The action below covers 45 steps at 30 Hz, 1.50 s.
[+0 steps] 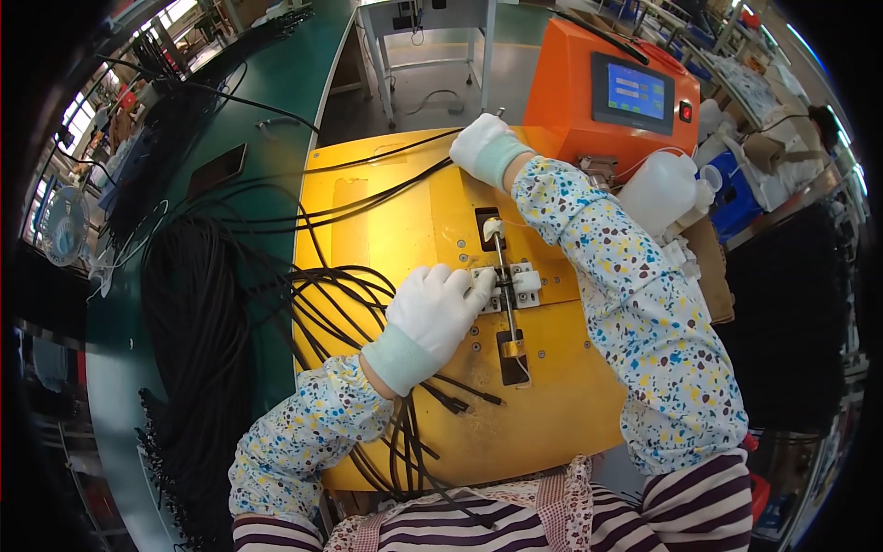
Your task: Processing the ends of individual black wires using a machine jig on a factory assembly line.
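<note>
Striped clothing [432, 532] lies nearest the camera along the lower edge, with speckled sleeves reaching forward on both sides. Beyond it runs the long green bench [276, 78], and beside that the broad yellow plate [543, 414], backed by an orange machine [556, 97] with a lit screen [633, 90]. On the bench sags a thick cable bundle [193, 313], its strands spilling over the plate's left side; several loose cable ends [454, 403] lie near the plate's front. The work looks to be in midstream: one lot of strands is in hand, while the large bundle lies unheld, and nothing shows which of its cables have been handled and which have not. The right hand [487, 150], gloved in white, is at the far edge of the plate, its fingers curled tight around black strands [432, 172] that come in from the left. The left hand [432, 317] is at the near left of the small metal fixture [526, 283], fingers bent and close together; whether they pinch anything cannot be told. Through the fixture's middle runs a thin metal rod [511, 317]; whether any cable is seated there is too small to tell.
</note>
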Each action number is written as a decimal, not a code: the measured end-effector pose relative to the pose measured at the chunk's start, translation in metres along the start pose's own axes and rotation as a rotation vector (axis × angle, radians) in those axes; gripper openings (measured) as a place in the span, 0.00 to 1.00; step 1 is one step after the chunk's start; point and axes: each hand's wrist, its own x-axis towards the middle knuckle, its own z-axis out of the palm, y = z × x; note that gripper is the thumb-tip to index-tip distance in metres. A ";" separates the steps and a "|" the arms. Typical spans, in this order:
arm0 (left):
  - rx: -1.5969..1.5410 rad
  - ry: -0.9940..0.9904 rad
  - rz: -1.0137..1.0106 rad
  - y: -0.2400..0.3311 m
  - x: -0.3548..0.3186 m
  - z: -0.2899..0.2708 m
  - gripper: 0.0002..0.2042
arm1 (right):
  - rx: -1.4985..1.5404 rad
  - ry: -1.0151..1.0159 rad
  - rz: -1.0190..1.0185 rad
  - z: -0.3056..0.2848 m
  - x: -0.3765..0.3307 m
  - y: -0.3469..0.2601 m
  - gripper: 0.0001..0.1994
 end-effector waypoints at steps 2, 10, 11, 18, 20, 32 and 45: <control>0.004 -0.008 0.003 0.001 0.002 0.002 0.20 | 0.010 0.049 -0.004 0.013 0.002 0.005 0.12; -0.036 0.008 -0.031 -0.007 -0.001 0.002 0.19 | 0.130 0.787 0.049 0.022 -0.035 0.015 0.04; -0.037 0.004 -0.029 -0.009 0.000 0.001 0.18 | 0.209 0.985 0.098 0.015 -0.051 0.018 0.03; -0.137 0.101 -0.150 -0.014 0.004 0.005 0.18 | 0.493 1.111 0.070 0.026 -0.136 0.003 0.05; -0.169 0.165 -0.181 -0.016 0.008 0.006 0.17 | 0.699 1.066 0.073 0.038 -0.143 -0.003 0.05; -0.465 -0.411 -0.048 -0.009 0.012 -0.071 0.14 | 1.375 0.672 0.046 0.055 -0.180 -0.036 0.06; -0.905 -0.092 -0.455 -0.006 0.015 -0.012 0.07 | 1.513 0.489 0.006 0.052 -0.189 -0.048 0.06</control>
